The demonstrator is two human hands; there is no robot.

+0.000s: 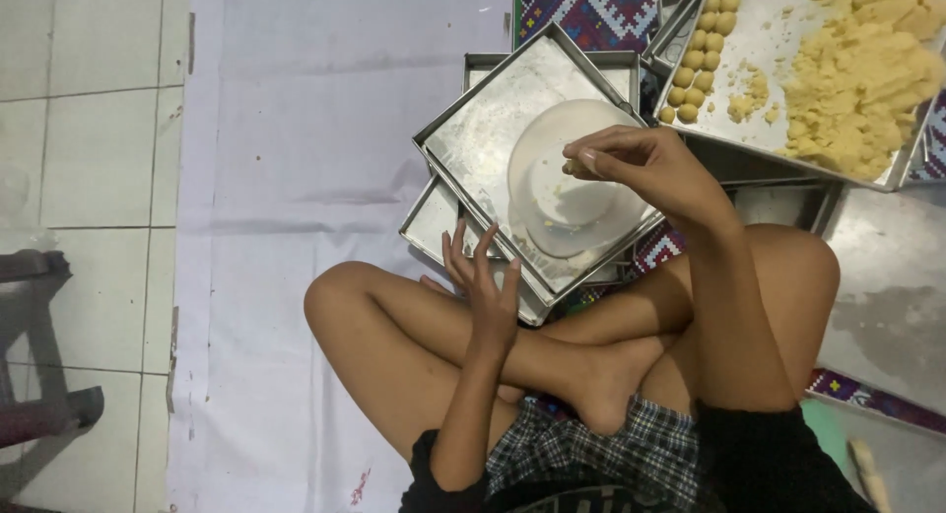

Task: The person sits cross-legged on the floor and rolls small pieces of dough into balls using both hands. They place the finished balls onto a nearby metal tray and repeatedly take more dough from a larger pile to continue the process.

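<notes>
I sit cross-legged on the floor. My right hand (636, 163) hovers over a clear plastic lid (567, 193) and pinches a small piece of yellow dough between thumb and fingertips. The lid lies on a stack of square metal trays (473, 138) in front of my knees. My left hand (483, 281) is raised by the near corner of the trays, fingers spread, holding nothing. At the upper right a large metal tray (788, 40) carries a heap of yellow dough (867, 69) and rows of small dough balls (705, 40).
A pale cloth (325, 99) covers the floor to my left, with white tiles (89, 109) beyond it. A dark wooden stool (39, 365) stands at the far left. A patterned mat (591, 10) and another metal sheet (887, 286) lie on the right.
</notes>
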